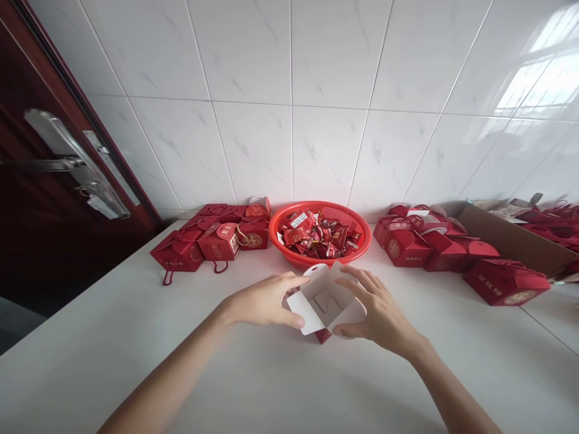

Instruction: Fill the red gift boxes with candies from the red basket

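An unfolded-top paper gift box (323,301), red outside and white inside, stands on the counter in front of me. Its flaps spread outward, and the inside holds nothing but the folded bottom tabs. My left hand (271,299) grips the left flap, thumb at the front edge and fingers toward the back. On the other side, my right hand (377,307) curves around the right flaps, its thumb low and fingers at the rear flap. Just behind the box sits a red plastic basket (283,256) filled with red-wrapped candies (321,234).
Several closed red gift boxes (181,250) with cords are grouped at the left. More red boxes (407,247) stand at the right, beside a cardboard carton (506,238) with red items. Tiled wall (253,144) borders the counter; a dark door (40,199) is at left.
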Tool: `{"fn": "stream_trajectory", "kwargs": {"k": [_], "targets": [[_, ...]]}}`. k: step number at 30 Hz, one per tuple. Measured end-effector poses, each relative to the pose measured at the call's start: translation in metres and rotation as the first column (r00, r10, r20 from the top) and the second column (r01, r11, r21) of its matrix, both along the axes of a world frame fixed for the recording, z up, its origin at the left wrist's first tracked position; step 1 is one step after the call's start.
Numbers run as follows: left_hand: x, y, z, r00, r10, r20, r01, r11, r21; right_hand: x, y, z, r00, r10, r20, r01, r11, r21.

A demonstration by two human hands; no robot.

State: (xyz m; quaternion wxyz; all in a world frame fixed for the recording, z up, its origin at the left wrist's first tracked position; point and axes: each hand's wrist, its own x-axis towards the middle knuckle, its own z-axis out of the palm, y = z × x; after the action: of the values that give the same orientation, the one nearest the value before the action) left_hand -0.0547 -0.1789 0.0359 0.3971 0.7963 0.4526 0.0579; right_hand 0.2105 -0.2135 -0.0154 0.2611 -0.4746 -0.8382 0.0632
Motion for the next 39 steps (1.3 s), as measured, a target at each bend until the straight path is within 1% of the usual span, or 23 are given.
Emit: {"fn": "stream_trajectory", "kwargs": {"k": [3,5,7,10,14,19,23,28,33,39], "targets": [[0.006,-0.01,0.005,0.998,0.036,-0.049,-0.035,0.999,0.028,0.007,0.002,-0.009,0.987,0.077,-0.141,-0.094,0.988,-0.119],[0.009,-0.018,0.009,0.994,0.07,-0.081,-0.067,0.997,0.041,0.009,0.004,-0.014,0.964,0.122,-0.237,-0.165,0.971,-0.17],[0.011,-0.023,0.012,0.989,0.097,-0.11,-0.092,0.994,0.056,0.01,0.006,-0.018,0.942,0.151,-0.3,-0.214,0.959,-0.188],[0.011,-0.024,0.014,0.984,0.108,-0.145,-0.101,0.993,0.056,0.008,0.008,-0.022,0.917,0.167,-0.362,-0.249,0.949,-0.192],[0.009,-0.018,0.01,0.977,0.105,-0.186,-0.103,0.995,0.019,0.004,0.009,-0.026,0.883,0.134,-0.449,-0.25,0.945,-0.211],[0.007,-0.016,0.004,0.979,0.079,-0.19,-0.077,0.997,0.019,0.002,0.006,-0.03,0.849,0.081,-0.522,-0.24,0.94,-0.244],[0.006,-0.016,0.003,0.978,0.078,-0.192,-0.077,0.997,0.012,0.002,0.004,-0.03,0.84,0.054,-0.54,-0.235,0.933,-0.272],[0.007,-0.013,0.0,0.988,0.069,-0.135,-0.07,0.998,-0.002,0.004,0.002,-0.028,0.836,0.009,-0.549,-0.227,0.916,-0.331],[0.009,-0.011,-0.002,0.989,0.071,-0.129,-0.072,0.997,-0.003,0.007,0.004,-0.033,0.822,0.01,-0.569,-0.23,0.92,-0.317],[0.011,-0.012,0.001,0.981,0.056,-0.187,-0.058,0.998,-0.002,0.008,0.004,-0.037,0.814,0.003,-0.581,-0.217,0.929,-0.299]]}}
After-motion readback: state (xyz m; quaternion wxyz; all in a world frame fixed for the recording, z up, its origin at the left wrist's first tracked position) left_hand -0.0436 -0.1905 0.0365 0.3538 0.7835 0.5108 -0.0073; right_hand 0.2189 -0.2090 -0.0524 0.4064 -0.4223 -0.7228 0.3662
